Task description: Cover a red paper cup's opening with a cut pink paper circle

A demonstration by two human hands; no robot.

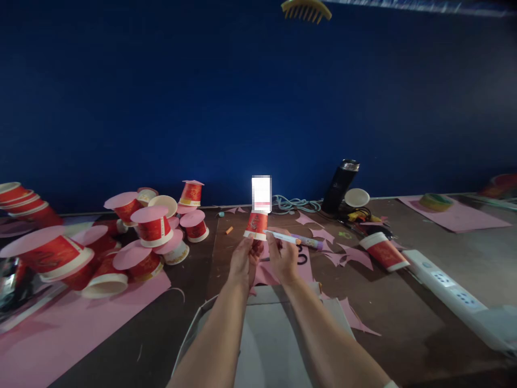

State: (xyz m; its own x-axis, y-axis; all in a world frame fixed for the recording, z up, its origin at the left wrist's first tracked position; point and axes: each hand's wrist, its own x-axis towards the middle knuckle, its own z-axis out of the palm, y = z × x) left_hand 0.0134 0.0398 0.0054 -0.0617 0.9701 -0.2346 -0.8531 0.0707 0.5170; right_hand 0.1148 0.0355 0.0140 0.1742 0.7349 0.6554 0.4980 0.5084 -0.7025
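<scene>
My left hand [243, 261] is closed around the lower part of a red paper cup [257, 222], which is upside down with its white rim toward me. In my right hand [286, 261] is a slim white-and-purple pen-like tool [309, 242]. Its white end lies close to the cup's rim; whether they touch I cannot tell. Directly behind the cup stands a bright, blurred-out white rectangle [262, 189]. Pink paper [266, 273] with black marks lies under my hands.
Red cups topped with pink discs [151, 226] crowd the left side, beside a pink sheet [100, 328]. To the right are pink scraps [355, 256], a tilted black flask [340, 186], a lying red cup [384, 251], a power strip [442, 291] and a tape roll [436, 202].
</scene>
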